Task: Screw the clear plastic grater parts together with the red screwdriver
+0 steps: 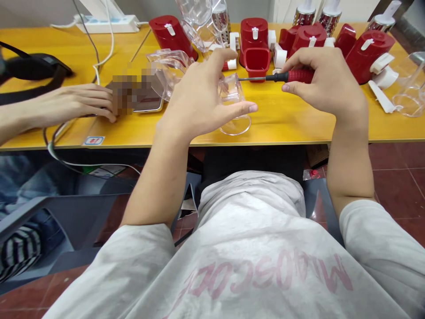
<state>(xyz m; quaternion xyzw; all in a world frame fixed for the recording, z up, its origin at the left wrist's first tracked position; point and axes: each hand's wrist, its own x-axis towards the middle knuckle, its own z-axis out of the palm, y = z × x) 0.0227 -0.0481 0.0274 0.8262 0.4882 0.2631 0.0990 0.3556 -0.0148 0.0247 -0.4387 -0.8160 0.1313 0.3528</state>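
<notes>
My right hand [327, 79] is closed round the red-and-black handle of a screwdriver [300, 76]. Its thin metal shaft points left, and the tip meets a clear plastic container [235, 125] just above the table's near edge. My left hand [195, 97] holds that container from the left, thumb stretched out along it; the other fingers are partly hidden behind the hand and plastic. Beyond the hands stand red plastic housings [254, 33] with white clips. Another clear plastic piece [175, 62] lies behind my left wrist.
Another person's hand [83, 102] rests at the left beside a phone [149, 102]. Cables and a power strip [109, 23] lie on the yellow table [365, 128]. Metal perforated drums [303, 15] stand at the back; a clear container [411, 95] is at far right.
</notes>
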